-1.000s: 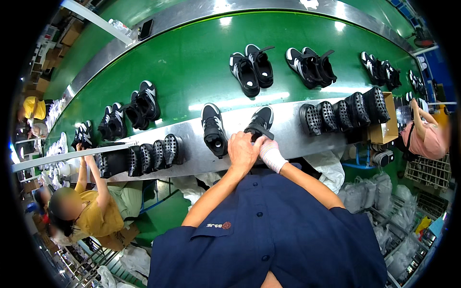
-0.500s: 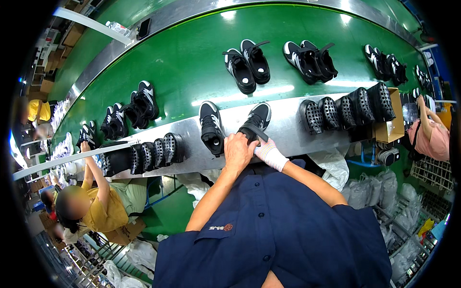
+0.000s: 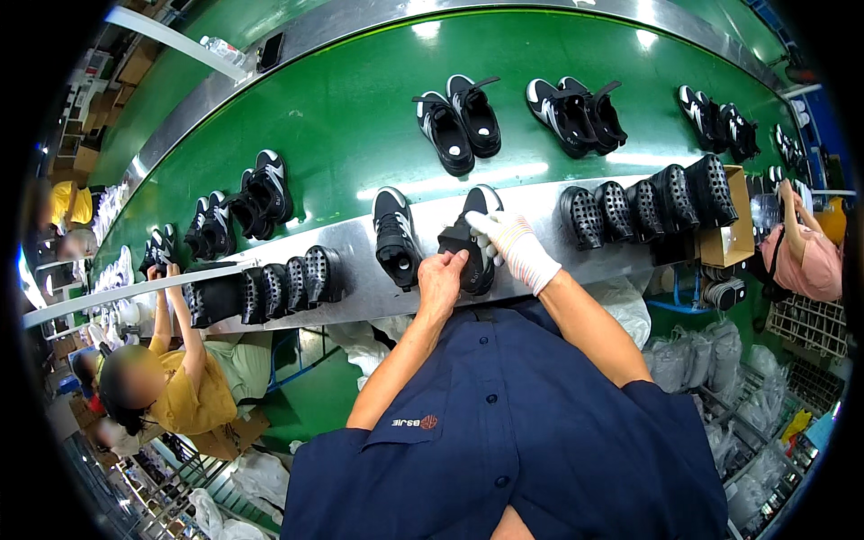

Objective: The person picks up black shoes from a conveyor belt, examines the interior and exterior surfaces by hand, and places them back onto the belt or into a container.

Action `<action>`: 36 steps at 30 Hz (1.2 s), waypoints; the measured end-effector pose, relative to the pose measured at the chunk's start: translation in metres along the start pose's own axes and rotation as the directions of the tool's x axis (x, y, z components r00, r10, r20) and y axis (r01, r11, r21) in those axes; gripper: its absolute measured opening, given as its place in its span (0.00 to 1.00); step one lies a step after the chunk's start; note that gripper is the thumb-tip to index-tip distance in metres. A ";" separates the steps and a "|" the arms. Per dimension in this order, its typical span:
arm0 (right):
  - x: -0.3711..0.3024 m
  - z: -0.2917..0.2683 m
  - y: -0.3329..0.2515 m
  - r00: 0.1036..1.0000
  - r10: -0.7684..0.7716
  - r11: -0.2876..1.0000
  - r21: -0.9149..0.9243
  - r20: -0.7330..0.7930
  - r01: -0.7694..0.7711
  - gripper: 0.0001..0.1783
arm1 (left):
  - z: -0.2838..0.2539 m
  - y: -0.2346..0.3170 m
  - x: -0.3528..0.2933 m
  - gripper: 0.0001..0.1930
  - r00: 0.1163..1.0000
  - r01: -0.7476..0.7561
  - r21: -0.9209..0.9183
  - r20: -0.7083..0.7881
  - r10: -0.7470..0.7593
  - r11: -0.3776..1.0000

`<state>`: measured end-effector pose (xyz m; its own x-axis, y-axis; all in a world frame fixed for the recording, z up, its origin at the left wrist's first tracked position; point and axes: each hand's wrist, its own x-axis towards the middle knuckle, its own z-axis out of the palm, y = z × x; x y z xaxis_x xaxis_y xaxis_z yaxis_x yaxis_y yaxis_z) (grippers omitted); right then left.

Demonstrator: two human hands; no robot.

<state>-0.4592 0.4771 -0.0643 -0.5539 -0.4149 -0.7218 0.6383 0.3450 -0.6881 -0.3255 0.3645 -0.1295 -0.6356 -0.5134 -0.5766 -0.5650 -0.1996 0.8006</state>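
Head — handled shoe, axis outward, toe away

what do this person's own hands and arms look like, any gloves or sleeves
The left hand is bare, with no glove. The right hand wears a white glove with thin coloured stripes. Both forearms are uncovered below short, loose navy sleeves.

Metal rail: I see a dark phone lying here, a clear bottle near it.
Left side: I make out a person in a yellow shirt, seated near a cardboard box.
Right side: I spot a person in pink, above a wire basket.
Lower right: I find plastic bags.
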 end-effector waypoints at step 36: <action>0.007 -0.005 0.097 0.911 -0.397 0.765 -0.589 -0.110 0.263 0.14 | -0.001 -0.015 0.003 0.14 0.998 -0.048 0.015 0.029 0.048 0.999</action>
<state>-0.4044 0.5116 -0.1364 -0.8171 -0.4225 -0.3922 0.0280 0.6504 -0.7591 -0.3184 0.3649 -0.1435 -0.6767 -0.4982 -0.5421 -0.5414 -0.1623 0.8249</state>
